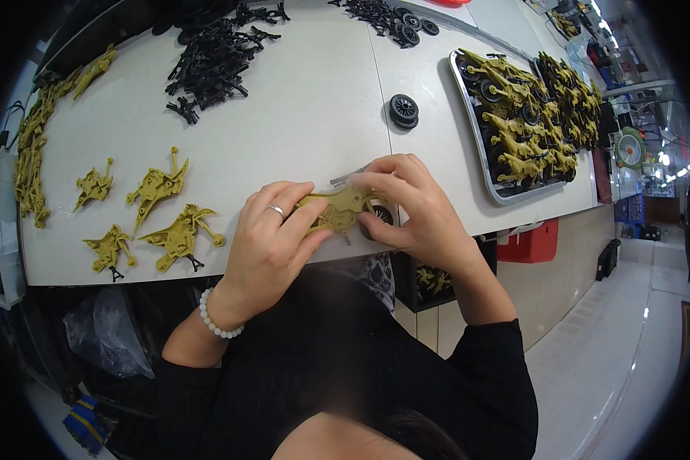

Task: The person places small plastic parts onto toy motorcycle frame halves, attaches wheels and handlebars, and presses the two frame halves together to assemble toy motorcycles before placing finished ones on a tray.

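Currently, left hand [270, 230]: we see fingers curled, pinching the model's [343, 205] left end.
Right hand [412, 203]: we see thumb and fingers bent around its right end, at a wheel [380, 222].
Model: between both hands, by the table's [284, 130] near edge.

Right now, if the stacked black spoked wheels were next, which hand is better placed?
Probably the right hand: it is nearer the stacked wheels, which lie just beyond it, while the left hand is farther off. Both hands are on the yellow toy motorcycle, though.
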Tool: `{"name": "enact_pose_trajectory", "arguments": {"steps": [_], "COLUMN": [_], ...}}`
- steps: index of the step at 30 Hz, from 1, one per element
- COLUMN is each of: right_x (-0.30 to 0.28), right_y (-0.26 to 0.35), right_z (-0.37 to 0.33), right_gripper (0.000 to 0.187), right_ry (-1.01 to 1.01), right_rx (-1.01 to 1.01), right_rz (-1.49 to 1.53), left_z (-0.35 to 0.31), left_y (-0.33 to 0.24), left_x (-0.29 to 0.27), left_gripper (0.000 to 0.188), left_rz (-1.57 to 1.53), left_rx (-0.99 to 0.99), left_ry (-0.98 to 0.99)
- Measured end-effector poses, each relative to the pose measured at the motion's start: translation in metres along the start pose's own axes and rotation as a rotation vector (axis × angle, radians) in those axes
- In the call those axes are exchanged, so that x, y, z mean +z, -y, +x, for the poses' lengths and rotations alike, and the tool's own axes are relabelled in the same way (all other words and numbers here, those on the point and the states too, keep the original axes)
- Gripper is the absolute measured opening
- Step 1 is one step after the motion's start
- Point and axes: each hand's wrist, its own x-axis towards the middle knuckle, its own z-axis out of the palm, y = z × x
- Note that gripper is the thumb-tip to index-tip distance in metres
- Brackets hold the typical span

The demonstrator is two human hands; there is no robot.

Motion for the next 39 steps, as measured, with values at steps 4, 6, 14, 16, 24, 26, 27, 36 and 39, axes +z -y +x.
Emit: {"name": "enact_pose_trajectory", "arguments": {"steps": [4,6,14,16,24,26,27,36,39], "right_x": [-0.002,0.002,0.012,0.013,0.011,0.015,0.019,0.028,0.031], "right_y": [-0.007,-0.011,-0.006,-0.005,-0.004,-0.002,-0.001,0.008,0.007], "right_z": [-0.007,-0.008,-0.003,-0.004,-0.007,-0.004,-0.003,-0.019,-0.022], "right_gripper": [0.034,0.036,0.039,0.039,0.044,0.04,0.04,0.037,0.038], "right_ry": [-0.041,-0.025,-0.02,-0.013,-0.022,-0.033,-0.032,-0.178,-0.22], "right_rx": [0.185,0.178,0.204,0.254,0.23,0.235,0.231,0.437,0.379], "right_rz": [-0.032,-0.103,-0.113,-0.098,-0.083,-0.082,-0.078,0.784,0.84], "left_z": [0.0,0.002,0.004,0.004,0.008,0.006,0.003,-0.002,0.0], "left_y": [0.001,0.001,0.001,0.002,-0.001,0.001,0.001,-0.004,-0.004], "left_x": [0.0,0.001,-0.001,-0.002,-0.005,-0.004,-0.004,-0.004,-0.004], "left_gripper": [0.035,0.036,0.035,0.034,0.033,0.033,0.033,0.047,0.043], "left_rz": [-0.027,-0.016,0.042,0.067,-0.051,-0.065,-0.074,-0.603,-0.75], "left_rx": [0.01,0.034,0.082,0.098,0.035,0.031,0.038,-0.343,-0.442], "left_ry": [-0.008,-0.014,-0.02,-0.001,0.059,0.054,0.027,-0.016,0.012]}}
